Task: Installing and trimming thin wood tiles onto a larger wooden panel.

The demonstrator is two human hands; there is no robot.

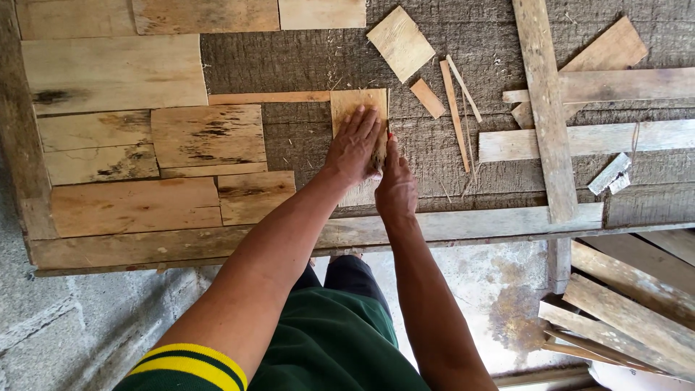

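Left hand (352, 145) down flat, fingers spread open, pressing on a pale wood piece (360, 108) that stands lengthwise near the middle of the desk (449, 156). Right hand (394, 185) tucked in just beside it, curled closed against the piece's right edge, a small red bit showing at the fingertips; what it grips, I cannot tell. Nearer in, a long plank (470, 223) runs along the desk's front edge, with loose boards (626, 318) piled on the floor below at right. Left of the hands, flat panels (206, 135) lie fitted side by side like a patchwork. To the right, thin sticks (456, 108) and a small offcut (427, 98), then crossed slats (546, 108). Farther back, a square piece (399, 42) lies tilted, apart from the rest.
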